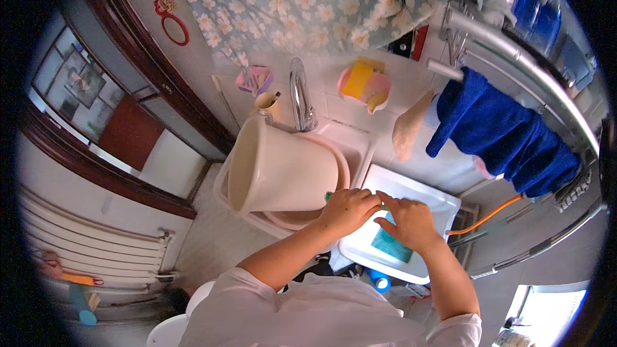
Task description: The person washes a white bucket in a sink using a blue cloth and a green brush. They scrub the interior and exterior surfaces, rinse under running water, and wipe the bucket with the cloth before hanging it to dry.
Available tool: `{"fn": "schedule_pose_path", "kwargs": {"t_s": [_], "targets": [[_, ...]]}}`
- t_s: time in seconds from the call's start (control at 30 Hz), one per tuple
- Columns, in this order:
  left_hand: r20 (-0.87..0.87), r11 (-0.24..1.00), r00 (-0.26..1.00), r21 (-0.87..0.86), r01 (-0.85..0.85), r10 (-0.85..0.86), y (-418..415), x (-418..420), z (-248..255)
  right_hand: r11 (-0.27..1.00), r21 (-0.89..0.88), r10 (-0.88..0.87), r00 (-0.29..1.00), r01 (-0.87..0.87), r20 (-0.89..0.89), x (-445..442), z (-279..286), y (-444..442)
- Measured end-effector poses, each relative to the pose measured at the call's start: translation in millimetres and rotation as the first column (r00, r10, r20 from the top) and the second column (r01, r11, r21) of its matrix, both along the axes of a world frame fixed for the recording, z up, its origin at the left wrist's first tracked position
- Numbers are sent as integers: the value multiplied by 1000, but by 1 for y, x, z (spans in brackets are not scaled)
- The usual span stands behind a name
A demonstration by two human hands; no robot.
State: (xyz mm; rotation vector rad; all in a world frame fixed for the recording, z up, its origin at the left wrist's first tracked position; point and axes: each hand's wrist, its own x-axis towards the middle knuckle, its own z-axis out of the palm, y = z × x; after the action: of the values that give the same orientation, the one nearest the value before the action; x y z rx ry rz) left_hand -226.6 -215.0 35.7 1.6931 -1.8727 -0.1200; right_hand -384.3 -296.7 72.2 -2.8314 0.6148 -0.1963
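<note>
My left hand [349, 209] is curled over a slim green object [329, 196], whose end shows beside the wrist; most of it is hidden, so its kind is unclear. My right hand [409, 221] meets the left at the fingertips, its thumb apart. Whether it grips the green object too cannot be made out. Both hands are above a white rectangular basin [354, 243], in which lies a teal ribbed washboard [397, 250]. Left of the hands, a cream plastic bucket [294, 168] rests on its side in a pink basin [343, 166] in the sink [364, 142].
A chrome faucet [300, 96] rises behind the bucket. Soap dishes [253, 77] and a cup [266, 101] are near the wall. Blue towels [501, 130] hang from a rail at right. A blue bottle [379, 281] stands below the white basin; a radiator [96, 241] is at left.
</note>
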Motion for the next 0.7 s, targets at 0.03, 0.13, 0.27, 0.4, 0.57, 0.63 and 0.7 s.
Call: {"fn": "schedule_pose_path", "kwargs": {"t_s": [0.03, 0.13, 0.27, 0.4, 0.57, 0.63, 0.7], "targets": [[47, 999, 999, 54, 7, -10, 8, 3, -8, 995, 98, -1, 998, -5, 63, 1, -16, 6], [74, 987, 995, 154, 48, -60, 33, 13, -25, 975, 222, -18, 999, 26, -41, 10, -60, 26], [-45, 993, 994, -61, -102, 99, 47, 45, -18, 857, 465, -270, 962, 224, 35, 13, -118, 46], [-140, 888, 899, -151, -434, 416, 74, 114, -11, 774, 546, -470, 869, 321, 157, 33, -146, 66], [-696, 746, 384, 331, -579, 607, 92, 172, -21, 694, 653, -510, 847, 302, 150, 104, -138, 98], [-667, 774, 402, 478, -415, 627, 92, 193, -30, 722, 653, -481, 844, 228, 238, 142, -142, 119], [-656, 744, 357, 628, -230, 664, 85, 202, -28, 698, 697, -469, 842, 166, 268, 176, -132, 149]]}}
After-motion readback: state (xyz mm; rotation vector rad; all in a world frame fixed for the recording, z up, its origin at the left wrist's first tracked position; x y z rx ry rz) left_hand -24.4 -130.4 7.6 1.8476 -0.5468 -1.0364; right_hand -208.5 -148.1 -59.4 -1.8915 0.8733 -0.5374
